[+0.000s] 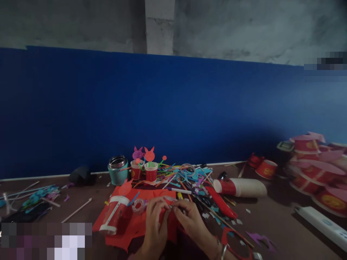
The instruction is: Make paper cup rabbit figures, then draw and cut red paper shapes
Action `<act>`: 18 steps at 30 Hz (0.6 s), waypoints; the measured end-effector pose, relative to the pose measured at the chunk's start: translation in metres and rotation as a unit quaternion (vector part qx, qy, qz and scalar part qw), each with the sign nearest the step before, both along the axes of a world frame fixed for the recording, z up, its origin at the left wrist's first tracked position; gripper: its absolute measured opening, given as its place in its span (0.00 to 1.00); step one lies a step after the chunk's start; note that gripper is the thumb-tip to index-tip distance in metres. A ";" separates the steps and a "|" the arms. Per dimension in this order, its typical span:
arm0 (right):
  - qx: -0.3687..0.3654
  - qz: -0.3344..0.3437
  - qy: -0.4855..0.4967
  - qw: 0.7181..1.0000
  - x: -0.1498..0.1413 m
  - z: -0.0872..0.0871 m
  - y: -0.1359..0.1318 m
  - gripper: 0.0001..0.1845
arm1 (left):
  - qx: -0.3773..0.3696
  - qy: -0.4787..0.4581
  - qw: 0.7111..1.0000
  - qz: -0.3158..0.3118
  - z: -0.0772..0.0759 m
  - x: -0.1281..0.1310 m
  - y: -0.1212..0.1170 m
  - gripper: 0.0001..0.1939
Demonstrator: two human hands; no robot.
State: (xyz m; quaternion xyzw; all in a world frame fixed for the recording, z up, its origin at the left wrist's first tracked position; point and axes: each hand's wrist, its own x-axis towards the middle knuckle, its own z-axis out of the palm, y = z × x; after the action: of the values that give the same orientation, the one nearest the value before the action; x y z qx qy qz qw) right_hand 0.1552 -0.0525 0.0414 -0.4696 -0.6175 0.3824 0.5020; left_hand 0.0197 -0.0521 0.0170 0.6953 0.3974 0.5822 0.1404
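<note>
My left hand (157, 220) and my right hand (189, 218) meet above red paper (141, 231), their fingertips pinched close together. What they pinch is small and mostly hidden; a pale, clear edge shows just behind the fingertips. To the left of my left hand lies a roll of clear tape (138, 206). Farther left, a red and white paper cup (115, 215) is tilted on the red paper, with a red paper cutout (125, 187) at its end. Behind my hands stand two decorated paper cups, one carrying a red animal-head cutout (149, 155) and the other a purple one (138, 153).
A teal jar (118, 171) stands at the back. Right of my hands lie a red pouch-like thing (221, 202), a stack of paper cups (248, 187) and a white power strip (324, 225). Pink-topped red tubs (320, 173) are piled far right. Paper scraps (197, 177) litter the table.
</note>
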 end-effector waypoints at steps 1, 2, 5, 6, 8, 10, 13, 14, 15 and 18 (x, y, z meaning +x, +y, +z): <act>-0.046 0.005 0.053 0.998 -0.003 0.000 -0.001 0.10 | 0.006 -0.005 1.000 0.003 0.001 0.000 -0.002 0.05; -0.087 0.008 0.103 0.991 -0.006 0.000 -0.002 0.11 | 0.010 -0.011 1.000 0.004 0.002 0.000 -0.004 0.05; -0.130 0.022 0.179 0.975 -0.014 0.003 -0.004 0.13 | -0.003 -0.036 0.999 0.000 0.005 0.000 -0.008 0.05; -0.110 0.023 0.171 0.979 -0.014 0.004 -0.003 0.14 | -0.012 -0.050 0.999 0.005 0.006 0.000 -0.008 0.05; -0.042 0.000 0.118 0.992 -0.007 0.007 0.003 0.15 | -0.037 -0.097 0.994 0.033 0.008 -0.002 -0.006 0.06; 0.025 -0.077 0.032 0.996 0.009 0.007 0.014 0.16 | -0.070 -0.156 0.983 0.065 0.008 -0.005 -0.001 0.08; 0.153 -0.192 -0.186 0.951 0.041 0.002 0.030 0.10 | -0.139 -0.202 0.968 0.047 0.005 -0.009 0.010 0.13; 0.169 -0.205 -0.256 0.929 0.050 -0.002 0.034 0.08 | -0.161 -0.211 0.964 0.031 0.002 -0.009 0.013 0.15; 0.167 -0.210 -0.314 0.911 0.058 -0.005 0.037 0.07 | -0.181 -0.217 0.959 0.014 0.000 -0.009 0.015 0.16; 0.146 -0.248 -0.386 0.876 0.065 -0.012 0.039 0.07 | -0.218 -0.232 0.948 -0.014 -0.007 -0.007 0.018 0.18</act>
State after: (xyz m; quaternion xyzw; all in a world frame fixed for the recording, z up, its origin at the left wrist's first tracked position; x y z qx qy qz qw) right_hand 0.2204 -0.0134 0.0295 -0.6395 -0.6740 -0.0608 0.3648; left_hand 0.0123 -0.0340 0.0099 0.4988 0.4610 0.6246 0.3854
